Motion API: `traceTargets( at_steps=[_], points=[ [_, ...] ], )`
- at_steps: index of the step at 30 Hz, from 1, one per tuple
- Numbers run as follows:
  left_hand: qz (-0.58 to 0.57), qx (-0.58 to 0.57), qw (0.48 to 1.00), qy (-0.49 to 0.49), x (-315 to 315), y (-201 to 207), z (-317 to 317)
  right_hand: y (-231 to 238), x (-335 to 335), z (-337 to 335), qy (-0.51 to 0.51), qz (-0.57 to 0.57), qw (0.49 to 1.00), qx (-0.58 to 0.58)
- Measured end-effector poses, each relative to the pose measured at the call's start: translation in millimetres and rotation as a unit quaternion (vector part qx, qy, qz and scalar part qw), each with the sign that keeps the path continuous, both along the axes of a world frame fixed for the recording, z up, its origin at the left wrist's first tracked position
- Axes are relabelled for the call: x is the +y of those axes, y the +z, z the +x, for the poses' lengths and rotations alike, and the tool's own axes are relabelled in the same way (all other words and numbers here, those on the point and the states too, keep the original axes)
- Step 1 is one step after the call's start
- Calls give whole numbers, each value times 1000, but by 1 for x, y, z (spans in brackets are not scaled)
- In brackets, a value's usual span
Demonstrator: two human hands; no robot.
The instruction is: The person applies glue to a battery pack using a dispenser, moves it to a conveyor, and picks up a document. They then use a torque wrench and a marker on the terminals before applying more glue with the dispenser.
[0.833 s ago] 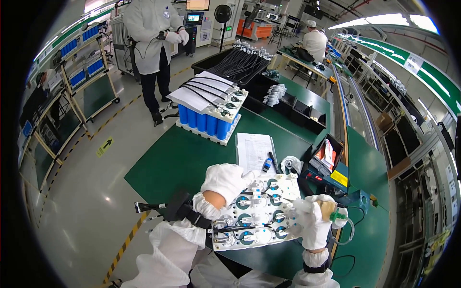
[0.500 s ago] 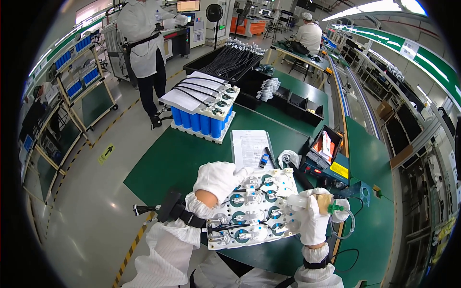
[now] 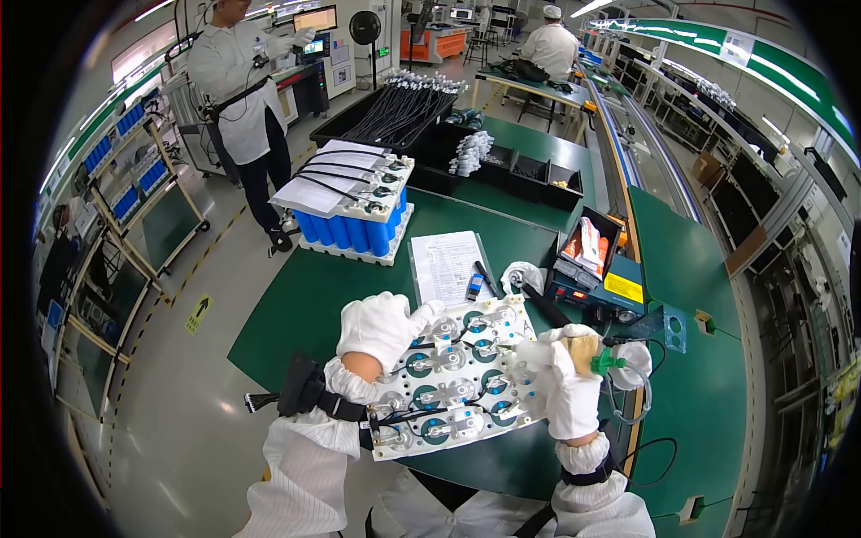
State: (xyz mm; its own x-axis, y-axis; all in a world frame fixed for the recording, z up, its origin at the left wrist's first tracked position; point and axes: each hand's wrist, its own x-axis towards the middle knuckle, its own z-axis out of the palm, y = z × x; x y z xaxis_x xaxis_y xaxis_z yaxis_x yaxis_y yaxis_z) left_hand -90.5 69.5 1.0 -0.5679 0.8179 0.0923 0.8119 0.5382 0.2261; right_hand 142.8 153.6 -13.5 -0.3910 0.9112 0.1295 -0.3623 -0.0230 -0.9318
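In front of me lies a white battery module panel (image 3: 448, 377) with metal tabs, blue dots, round dark-green openings and black wires. My white-gloved left hand (image 3: 381, 330) is closed over its far left corner, thumb stretched along the far edge; the other fingertips are hidden. Over the panel's right side, my gloved right hand (image 3: 572, 390) is wrapped round a dispensing syringe (image 3: 583, 353). Tan tape covers the barrel. A green fitting (image 3: 608, 361) with a clear hose is at its right end, while the translucent front end points left over the panel.
Beyond the panel are a printed sheet (image 3: 448, 269), a blue-labelled marker (image 3: 474, 285) and a blue dispenser box (image 3: 619, 300) with a black bin on top. A blue-celled battery pack (image 3: 350, 229) stands far left, near a cable tray (image 3: 386, 121). A co-worker (image 3: 242, 99) stands behind.
The whole view has shifted, so the bench and things sit further left and higher. Both hands keep their holds; the right hand with the syringe has moved slightly away from me over the panel.
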Motion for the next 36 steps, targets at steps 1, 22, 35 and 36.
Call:
traceTargets(
  at_steps=[1,22,35,36],
  points=[
    [1,3,1000,-1,-1,1,-1,1,-1,-1,12,6,1000,2],
    [-57,-44,997,14,-4,10,-1,-13,-49,34,51,427,901,-52],
    [-60,-48,997,11,-4,11,-1,-8,-47,34,68,480,871,-83],
    [-61,-49,997,13,-4,12,-1,-8,-47,34,66,482,870,-81]
  ],
)
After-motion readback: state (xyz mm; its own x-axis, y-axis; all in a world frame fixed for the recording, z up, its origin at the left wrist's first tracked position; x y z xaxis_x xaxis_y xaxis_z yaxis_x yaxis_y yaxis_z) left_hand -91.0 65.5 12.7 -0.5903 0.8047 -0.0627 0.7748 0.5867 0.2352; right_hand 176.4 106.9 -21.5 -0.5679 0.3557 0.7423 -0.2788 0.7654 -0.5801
